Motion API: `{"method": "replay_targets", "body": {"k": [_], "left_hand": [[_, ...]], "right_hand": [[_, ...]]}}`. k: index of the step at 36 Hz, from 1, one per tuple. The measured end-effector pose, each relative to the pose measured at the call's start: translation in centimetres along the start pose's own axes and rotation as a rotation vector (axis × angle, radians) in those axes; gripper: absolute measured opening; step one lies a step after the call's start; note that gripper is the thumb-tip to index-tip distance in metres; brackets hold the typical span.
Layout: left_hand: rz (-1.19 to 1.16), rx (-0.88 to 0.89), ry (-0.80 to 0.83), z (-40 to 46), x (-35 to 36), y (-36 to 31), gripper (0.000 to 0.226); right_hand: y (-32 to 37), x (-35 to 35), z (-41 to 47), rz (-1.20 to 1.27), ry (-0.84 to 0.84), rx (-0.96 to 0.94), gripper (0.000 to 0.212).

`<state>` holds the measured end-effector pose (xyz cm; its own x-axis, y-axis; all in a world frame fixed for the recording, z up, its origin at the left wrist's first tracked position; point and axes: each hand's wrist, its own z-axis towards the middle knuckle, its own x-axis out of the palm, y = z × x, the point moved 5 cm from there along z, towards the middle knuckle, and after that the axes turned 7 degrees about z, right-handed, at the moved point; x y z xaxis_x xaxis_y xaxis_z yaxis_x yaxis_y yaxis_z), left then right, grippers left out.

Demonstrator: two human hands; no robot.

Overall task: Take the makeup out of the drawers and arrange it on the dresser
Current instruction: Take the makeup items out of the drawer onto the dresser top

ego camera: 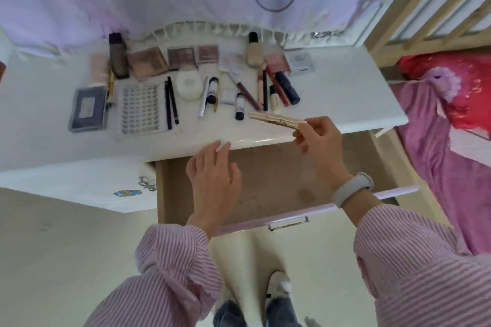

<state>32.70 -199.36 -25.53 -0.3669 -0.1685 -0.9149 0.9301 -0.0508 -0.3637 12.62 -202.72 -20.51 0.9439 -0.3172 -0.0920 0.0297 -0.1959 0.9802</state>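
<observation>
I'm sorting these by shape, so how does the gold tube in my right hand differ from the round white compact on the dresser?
The gold tube is long, slim and metallic; the white compact is round, squat and matte. The gold tube is pinched at one end by the right hand above the dresser's front edge; the white compact lies flat among the other makeup.
</observation>
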Motion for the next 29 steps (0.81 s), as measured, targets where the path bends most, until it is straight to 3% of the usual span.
{"method": "replay_targets", "body": {"k": [4,10,22,27,29], "left_hand": [[0.032,0.065,0.078,3.0,1.8,-4.0,0.046],[0.166,0.073,0.249,4.7,6.4,-7.6,0.053],[0.365,-0.001,0.212,3.7,9.9,-7.6,0.063],[0.345,-0.016,0.218,3.5,9.5,-8.1,0.062],[0.300,-0.023,0.184,2.9,9.0,-8.2,0.060]], "right_hand": [[0.2,-4.0,3.6,0.072,-0.185,0.013,0.009],[-2.2,-6.4,10.2,-0.077,-0.244,0.032,0.015],[-4.7,-4.4,14.9,-0.538,0.021,-0.056,0.022],[-4.4,-4.8,13.1,-0.569,0.201,-0.235,0.037],[-3.9,-5.6,11.0,-0.580,0.235,-0.440,0.034]]}}
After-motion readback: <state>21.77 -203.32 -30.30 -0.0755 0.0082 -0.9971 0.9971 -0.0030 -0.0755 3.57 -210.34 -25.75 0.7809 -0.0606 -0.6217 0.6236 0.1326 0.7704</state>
